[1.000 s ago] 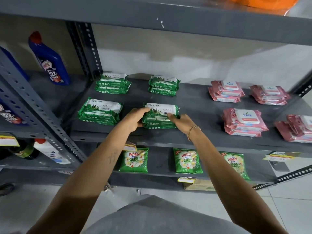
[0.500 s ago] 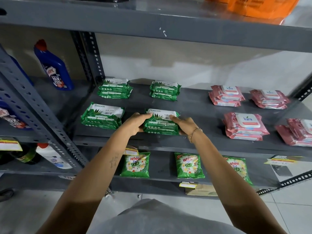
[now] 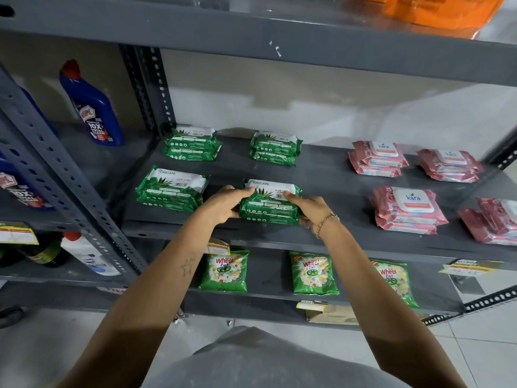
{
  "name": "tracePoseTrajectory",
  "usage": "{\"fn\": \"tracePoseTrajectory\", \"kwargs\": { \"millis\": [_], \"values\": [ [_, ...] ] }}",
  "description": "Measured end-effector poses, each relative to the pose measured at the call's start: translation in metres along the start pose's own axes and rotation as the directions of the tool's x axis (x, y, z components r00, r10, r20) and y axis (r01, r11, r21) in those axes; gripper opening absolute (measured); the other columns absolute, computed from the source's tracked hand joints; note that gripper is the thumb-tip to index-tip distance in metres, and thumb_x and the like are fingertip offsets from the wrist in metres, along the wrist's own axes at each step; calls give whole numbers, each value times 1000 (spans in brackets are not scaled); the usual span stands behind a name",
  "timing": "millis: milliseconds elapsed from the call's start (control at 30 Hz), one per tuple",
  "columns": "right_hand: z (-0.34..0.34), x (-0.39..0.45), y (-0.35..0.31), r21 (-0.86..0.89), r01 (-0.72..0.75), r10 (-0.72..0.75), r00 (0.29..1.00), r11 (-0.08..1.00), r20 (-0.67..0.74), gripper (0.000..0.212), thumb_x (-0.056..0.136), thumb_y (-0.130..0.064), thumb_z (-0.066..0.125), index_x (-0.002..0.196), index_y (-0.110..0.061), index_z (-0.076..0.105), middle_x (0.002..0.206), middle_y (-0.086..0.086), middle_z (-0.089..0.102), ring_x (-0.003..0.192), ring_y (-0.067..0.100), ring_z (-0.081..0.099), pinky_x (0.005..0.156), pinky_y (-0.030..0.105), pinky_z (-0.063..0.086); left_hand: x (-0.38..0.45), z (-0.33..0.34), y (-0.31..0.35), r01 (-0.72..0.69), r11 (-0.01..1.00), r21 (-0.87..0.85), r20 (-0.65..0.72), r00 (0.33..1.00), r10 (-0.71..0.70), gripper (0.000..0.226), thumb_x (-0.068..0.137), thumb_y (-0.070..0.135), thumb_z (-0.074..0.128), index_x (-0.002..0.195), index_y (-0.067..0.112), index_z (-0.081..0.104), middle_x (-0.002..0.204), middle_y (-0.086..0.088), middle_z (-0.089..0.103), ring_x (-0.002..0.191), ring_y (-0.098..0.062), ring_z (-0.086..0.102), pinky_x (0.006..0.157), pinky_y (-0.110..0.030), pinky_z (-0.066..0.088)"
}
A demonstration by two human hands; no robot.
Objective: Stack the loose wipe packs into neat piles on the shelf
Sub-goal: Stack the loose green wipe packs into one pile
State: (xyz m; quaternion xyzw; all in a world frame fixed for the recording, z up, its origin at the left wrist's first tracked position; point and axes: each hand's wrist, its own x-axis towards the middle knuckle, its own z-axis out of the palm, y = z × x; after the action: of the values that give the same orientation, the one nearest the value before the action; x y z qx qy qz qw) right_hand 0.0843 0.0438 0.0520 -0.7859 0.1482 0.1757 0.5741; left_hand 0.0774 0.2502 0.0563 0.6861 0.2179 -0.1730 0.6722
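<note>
On the grey shelf point(image 3: 330, 177) lie several piles of green Origami wipe packs and pink Kara wipe packs. My left hand point(image 3: 223, 205) grips the left end and my right hand point(image 3: 307, 208) the right end of the front middle green pile point(image 3: 270, 208), which rests on the shelf near its front edge. Another green pile point(image 3: 172, 191) lies to its left, and two more green piles point(image 3: 193, 144) point(image 3: 275, 148) sit at the back. Pink piles lie at the right, one in front point(image 3: 407, 211) and two behind point(image 3: 377, 158) point(image 3: 449, 165).
A slanted pink pile point(image 3: 492, 222) lies at the far right edge. Blue cleaner bottles point(image 3: 92, 107) stand on the left shelf unit behind a perforated post point(image 3: 64, 186). Green Wheel detergent pouches point(image 3: 225, 271) stand on the shelf below. An upper shelf point(image 3: 251, 32) hangs overhead.
Both hands have closed in tighter on the ends of the front middle green pile; the view has tilted slightly, shifting everything lower in the frame.
</note>
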Motion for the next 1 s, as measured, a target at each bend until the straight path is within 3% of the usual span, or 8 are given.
{"fn": "tracePoseTrajectory", "kwargs": {
  "millis": [200,267,333,433,533,667,800,1000],
  "values": [
    [2,-1,1,65,1,0,1000,998,-16,61,67,-50,78,107,-9,58,50,-3,28,30,10,25,47,28,32,2,2,0,-9,1000,15,-22,1000,10,56,86,36,65,127,3,45,136,-10,49,107,-24,59,71,-35,53],
    [1,1,2,62,-2,3,1000,998,-11,63,67,-51,78,107,-7,59,54,0,32,35,11,27,47,27,32,-1,3,0,3,998,64,-56,998,1,62,84,41,65,129,4,44,138,-12,49,112,-26,57,80,-39,54],
    [0,0,3,72,-2,2,1000,997,0,79,64,-54,79,114,4,61,68,12,63,50,16,41,53,29,39,-3,7,3,-52,947,318,-150,983,105,66,87,45,59,135,4,42,140,-11,46,121,-29,50,97,-40,46],
    [0,0,1,52,-18,17,1000,998,19,94,56,-64,75,119,4,58,125,26,60,81,25,60,83,38,58,-14,22,16,-297,694,656,-224,801,555,54,93,39,49,135,5,44,139,-13,48,127,-29,45,103,-37,37],
    [-9,-7,-6,-87,15,-16,1000,996,-12,68,75,-64,61,104,-3,67,95,14,72,78,24,62,84,41,56,-19,40,26,-518,490,701,-81,624,777,35,95,31,47,117,7,59,121,-12,62,116,-26,54,95,-36,44],
    [-63,-16,-16,-372,219,-316,922,902,-224,39,93,-41,49,103,-11,70,102,12,70,98,28,63,90,34,47,-15,64,18,-417,278,865,132,725,676,45,99,33,29,122,6,57,133,-13,56,128,-29,46,111,-42,29],
    [-148,-8,-13,-719,109,-549,727,686,-413,35,89,-25,43,111,-7,64,123,20,61,113,40,55,95,43,41,-8,72,-3,-267,140,953,140,804,578,57,100,36,17,147,6,27,158,-11,22,147,-27,12,120,-45,5],
    [-188,10,23,-859,-94,-407,851,504,-331,46,93,-38,29,120,-18,60,133,11,55,126,30,45,107,46,28,-6,72,-14,-239,104,965,123,770,626,58,100,37,14,150,9,19,160,-5,17,148,-22,9,120,-41,5]
  ]
}}
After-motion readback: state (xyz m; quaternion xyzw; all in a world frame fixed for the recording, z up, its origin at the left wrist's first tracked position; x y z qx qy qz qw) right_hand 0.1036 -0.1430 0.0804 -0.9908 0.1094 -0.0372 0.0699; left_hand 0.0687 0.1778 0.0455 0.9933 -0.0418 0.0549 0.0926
